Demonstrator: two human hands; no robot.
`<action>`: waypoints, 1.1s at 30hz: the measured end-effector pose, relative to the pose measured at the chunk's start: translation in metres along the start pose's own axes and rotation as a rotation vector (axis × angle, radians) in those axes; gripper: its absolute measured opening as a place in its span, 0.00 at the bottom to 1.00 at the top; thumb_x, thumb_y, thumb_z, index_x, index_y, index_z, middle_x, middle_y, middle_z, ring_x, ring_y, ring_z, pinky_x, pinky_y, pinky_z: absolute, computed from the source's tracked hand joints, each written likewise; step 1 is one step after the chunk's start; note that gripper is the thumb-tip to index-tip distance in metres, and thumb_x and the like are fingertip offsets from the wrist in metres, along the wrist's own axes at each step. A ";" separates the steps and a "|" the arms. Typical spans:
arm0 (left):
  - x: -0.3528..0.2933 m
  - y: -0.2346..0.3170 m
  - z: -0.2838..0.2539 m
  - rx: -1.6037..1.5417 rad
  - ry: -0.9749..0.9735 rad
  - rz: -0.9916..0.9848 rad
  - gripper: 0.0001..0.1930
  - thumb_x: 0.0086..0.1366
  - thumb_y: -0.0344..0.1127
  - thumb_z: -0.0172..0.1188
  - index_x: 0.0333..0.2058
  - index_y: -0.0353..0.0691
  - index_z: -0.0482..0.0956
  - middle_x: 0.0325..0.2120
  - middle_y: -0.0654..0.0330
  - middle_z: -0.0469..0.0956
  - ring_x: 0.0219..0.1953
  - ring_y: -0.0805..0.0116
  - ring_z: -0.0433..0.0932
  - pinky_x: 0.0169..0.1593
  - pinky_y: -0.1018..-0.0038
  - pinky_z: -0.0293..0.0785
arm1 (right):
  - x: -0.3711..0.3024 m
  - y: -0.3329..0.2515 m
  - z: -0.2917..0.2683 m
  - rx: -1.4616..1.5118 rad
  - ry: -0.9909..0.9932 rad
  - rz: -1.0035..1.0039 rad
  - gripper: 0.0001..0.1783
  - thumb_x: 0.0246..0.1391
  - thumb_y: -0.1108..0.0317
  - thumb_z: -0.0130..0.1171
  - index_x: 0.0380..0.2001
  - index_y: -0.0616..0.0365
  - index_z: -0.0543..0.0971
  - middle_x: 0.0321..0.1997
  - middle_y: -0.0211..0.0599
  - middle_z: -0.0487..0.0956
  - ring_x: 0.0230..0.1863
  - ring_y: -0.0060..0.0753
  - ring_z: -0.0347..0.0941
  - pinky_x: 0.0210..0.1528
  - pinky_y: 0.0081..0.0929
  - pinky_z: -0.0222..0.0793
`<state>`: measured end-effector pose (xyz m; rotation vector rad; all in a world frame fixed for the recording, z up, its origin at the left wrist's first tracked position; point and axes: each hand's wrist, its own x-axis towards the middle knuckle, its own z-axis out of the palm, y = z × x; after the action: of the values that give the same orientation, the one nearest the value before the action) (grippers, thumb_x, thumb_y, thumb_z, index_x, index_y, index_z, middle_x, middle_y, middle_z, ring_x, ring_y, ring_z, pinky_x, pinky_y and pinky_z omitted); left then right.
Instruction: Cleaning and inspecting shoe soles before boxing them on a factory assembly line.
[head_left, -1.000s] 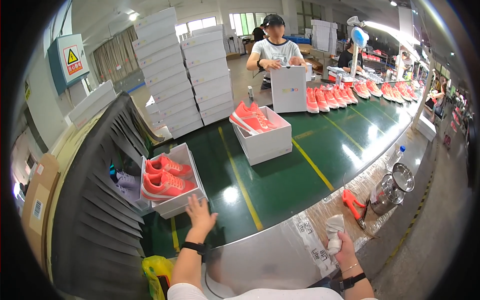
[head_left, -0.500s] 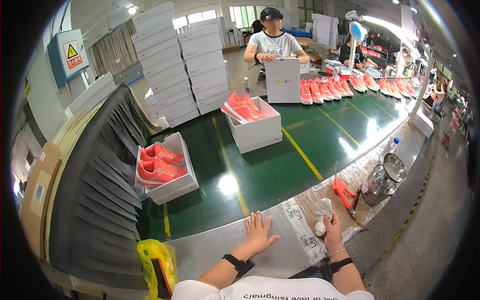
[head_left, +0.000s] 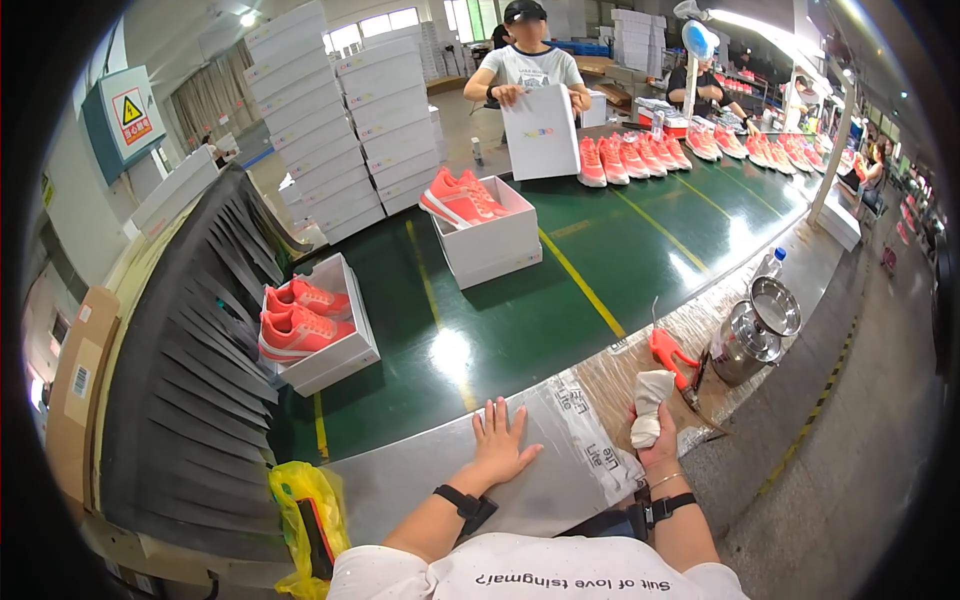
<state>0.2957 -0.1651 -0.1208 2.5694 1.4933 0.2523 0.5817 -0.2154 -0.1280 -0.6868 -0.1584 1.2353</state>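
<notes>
My left hand (head_left: pixel 503 442) lies flat with spread fingers on the metal table edge (head_left: pixel 420 480) beside a green conveyor belt (head_left: pixel 400 405). To its right, my right hand (head_left: pixel 655 455) is closed around a bunched white cloth (head_left: pixel 652 400). Just beyond that hand, a red air gun (head_left: pixel 670 352) rests on the plastic-covered edge. On the belt ahead, coral sneakers (head_left: pixel 465 200) sit tilted on top of a white shoe box (head_left: pixel 490 250). Another pair of coral sneakers (head_left: pixel 305 325) lies in an open white box (head_left: pixel 345 345) at the left.
Across the belt, a co-worker (head_left: pixel 535 70) holds a white box lid (head_left: pixel 541 132). Tall stacks of shoe boxes (head_left: pixel 310 130) stand behind. Dark strip curtains (head_left: pixel 190 390) hang at the left, near a yellow plastic bag (head_left: pixel 300 490). A steel pot (head_left: pixel 740 345) and a bottle (head_left: pixel 775 262) are at right.
My right hand has turned, so the cloth now lies more across the palm. The co-worker's lid has tilted. The whole view has shifted slightly; my left hand stays flat.
</notes>
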 end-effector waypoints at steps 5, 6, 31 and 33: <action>-0.004 0.003 -0.011 -0.047 -0.011 0.004 0.41 0.60 0.62 0.46 0.64 0.41 0.49 0.63 0.34 0.39 0.66 0.36 0.33 0.62 0.41 0.30 | -0.006 0.001 -0.021 -0.004 -0.070 0.054 0.23 0.62 0.50 0.40 0.43 0.59 0.73 0.32 0.39 0.77 0.30 0.35 0.75 0.32 0.30 0.73; 0.003 0.004 -0.012 -0.041 0.029 0.012 0.41 0.60 0.62 0.46 0.64 0.41 0.49 0.63 0.34 0.39 0.66 0.36 0.33 0.62 0.41 0.30 | 0.005 0.001 -0.017 0.007 -0.077 0.042 0.23 0.62 0.50 0.39 0.42 0.58 0.73 0.31 0.39 0.78 0.29 0.35 0.75 0.32 0.30 0.74; -0.006 0.003 -0.012 -0.003 -0.105 -0.023 0.42 0.61 0.64 0.43 0.65 0.43 0.47 0.64 0.36 0.35 0.67 0.38 0.30 0.63 0.43 0.26 | -0.003 0.002 -0.016 0.006 -0.088 0.054 0.18 0.59 0.59 0.44 0.44 0.62 0.70 0.34 0.43 0.77 0.33 0.39 0.76 0.34 0.33 0.77; -0.006 0.003 -0.012 0.005 -0.101 -0.019 0.42 0.61 0.63 0.44 0.65 0.43 0.47 0.64 0.36 0.35 0.67 0.37 0.30 0.63 0.43 0.26 | -0.003 0.002 -0.017 0.007 -0.089 0.049 0.18 0.59 0.59 0.44 0.45 0.62 0.70 0.34 0.43 0.77 0.34 0.39 0.76 0.34 0.33 0.77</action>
<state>0.2930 -0.1717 -0.1090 2.5296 1.4843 0.1150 0.5869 -0.2246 -0.1417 -0.6331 -0.2123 1.3133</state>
